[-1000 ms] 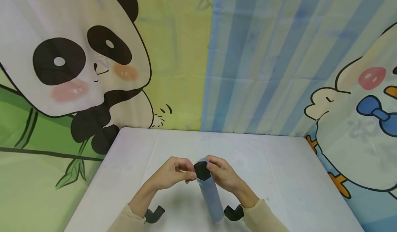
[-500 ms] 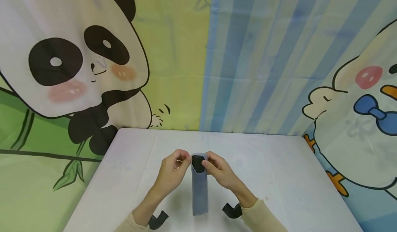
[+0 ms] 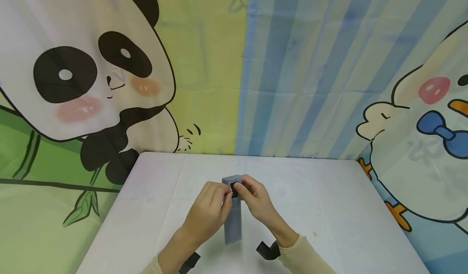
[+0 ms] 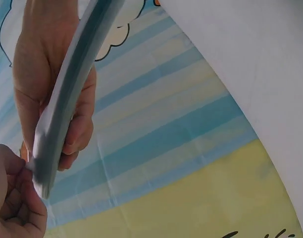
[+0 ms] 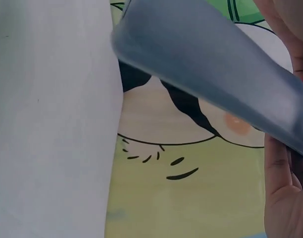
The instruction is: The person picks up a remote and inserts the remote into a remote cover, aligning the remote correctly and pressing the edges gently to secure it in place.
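Note:
A slim grey-blue case (image 3: 232,223) stands nearly upright above the table, with a black area (image 3: 234,189) showing near its upper end. My left hand (image 3: 207,210) pinches the left edge of that upper end. From the other side, my right hand (image 3: 258,201) holds it with the thumb over the black area and the fingers behind. In the left wrist view the case (image 4: 62,104) appears edge-on, with the left fingertips at its tip. Its smooth back (image 5: 206,59) fills much of the right wrist view, where both hands are partly cut off.
The white table (image 3: 310,209) lies below the hands. Behind it hangs a printed cloth (image 3: 204,83) with a panda and a white bird. Small black pieces (image 3: 268,250) sit by both sleeves.
The case has turned from leaning to nearly upright, and its top has folded over, leaving less black visible. My left hand has moved in front of its left edge.

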Motion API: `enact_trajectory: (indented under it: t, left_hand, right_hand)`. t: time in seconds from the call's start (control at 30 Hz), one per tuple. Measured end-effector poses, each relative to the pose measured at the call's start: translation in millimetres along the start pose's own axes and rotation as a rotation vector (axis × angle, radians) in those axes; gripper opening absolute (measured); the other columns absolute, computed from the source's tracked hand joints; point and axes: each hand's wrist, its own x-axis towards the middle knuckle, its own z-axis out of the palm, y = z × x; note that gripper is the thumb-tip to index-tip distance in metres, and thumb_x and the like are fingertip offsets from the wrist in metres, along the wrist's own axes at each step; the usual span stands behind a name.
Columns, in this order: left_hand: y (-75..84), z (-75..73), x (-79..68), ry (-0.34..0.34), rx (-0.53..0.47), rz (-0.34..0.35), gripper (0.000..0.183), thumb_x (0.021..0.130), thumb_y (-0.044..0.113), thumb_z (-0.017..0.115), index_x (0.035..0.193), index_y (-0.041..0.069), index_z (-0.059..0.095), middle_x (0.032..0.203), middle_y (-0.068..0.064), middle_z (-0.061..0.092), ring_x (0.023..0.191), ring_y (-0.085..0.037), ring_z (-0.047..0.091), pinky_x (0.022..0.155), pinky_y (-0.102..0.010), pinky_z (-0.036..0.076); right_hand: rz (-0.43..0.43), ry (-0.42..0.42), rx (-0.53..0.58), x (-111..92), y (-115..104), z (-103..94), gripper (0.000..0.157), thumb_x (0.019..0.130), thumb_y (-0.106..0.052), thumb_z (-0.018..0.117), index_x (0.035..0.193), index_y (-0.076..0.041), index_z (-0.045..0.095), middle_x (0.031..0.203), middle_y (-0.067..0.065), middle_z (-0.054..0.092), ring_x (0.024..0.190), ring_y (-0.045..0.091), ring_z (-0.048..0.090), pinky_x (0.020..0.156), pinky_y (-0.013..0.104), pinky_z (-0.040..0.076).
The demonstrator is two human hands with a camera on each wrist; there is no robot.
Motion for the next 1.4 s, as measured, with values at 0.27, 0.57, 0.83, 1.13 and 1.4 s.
enact_trajectory:
  t: [0.27, 0.57, 0.83, 1.13, 1.4]
  left_hand:
    - [-5.8, 3.8, 2.6, -0.097, 0.043, -0.105, 0.02, 0.104, 0.016, 0.054, 0.099, -0.001, 0.063, 0.09, -0.007, 0.061, 0.081, -0.021, 0.058, 0.07, -0.028, 0.053]
    - [-14.6, 15.4, -20.3, -0.231, -0.519, -0.612, 0.025, 0.1, 0.026, 0.064, 0.12, 0.01, 0.063, 0.107, 0.008, 0.065, 0.097, -0.009, 0.061, 0.077, -0.03, 0.053]
    - [-15.6, 23.4, -32.6, -0.508, -0.944, -0.844, 0.035, 0.101, 0.03, 0.064, 0.129, 0.01, 0.059, 0.107, 0.0, 0.072, 0.097, -0.018, 0.069, 0.084, -0.036, 0.055]
    - [-11.0, 13.0, -34.3, -0.576, -1.19, -0.814, 0.044, 0.104, 0.021, 0.058, 0.143, 0.007, 0.044, 0.103, -0.009, 0.072, 0.091, -0.027, 0.071, 0.084, -0.036, 0.055]
    - [-7.6, 11.7, -41.1, -0.713, -1.283, -0.69, 0.041, 0.103, 0.017, 0.059, 0.14, 0.012, 0.043, 0.097, -0.007, 0.07, 0.089, -0.022, 0.068, 0.087, -0.039, 0.054]
  right_hand:
    - [0.075, 0.127, -0.017, 0.0, 6.0, -3.3, 0.018, 0.105, -0.006, 0.053, 0.114, 0.007, 0.061, 0.098, 0.01, 0.068, 0.093, 0.019, 0.07, 0.079, 0.039, 0.058]
    - [0.06, 0.212, -0.025, -0.2, 3.8, -9.0, 0.018, 0.103, -0.008, 0.056, 0.11, 0.008, 0.063, 0.092, 0.002, 0.07, 0.09, 0.014, 0.067, 0.084, 0.033, 0.055]
    - [0.016, 0.14, -0.105, 0.1, 2.6, -14.1, 0.013, 0.101, -0.004, 0.058, 0.11, 0.003, 0.066, 0.099, 0.006, 0.069, 0.093, 0.017, 0.066, 0.086, 0.034, 0.054]
    - [-0.083, -0.125, -0.242, -1.1, -5.8, -39.5, 0.02, 0.098, 0.007, 0.056, 0.087, -0.009, 0.061, 0.075, 0.007, 0.061, 0.073, 0.022, 0.06, 0.074, 0.033, 0.051]
    - [-0.07, -0.379, -0.064, -0.5, -3.9, -46.4, 0.028, 0.101, -0.001, 0.058, 0.076, -0.01, 0.05, 0.065, 0.009, 0.044, 0.053, 0.014, 0.039, 0.042, 0.026, 0.031]
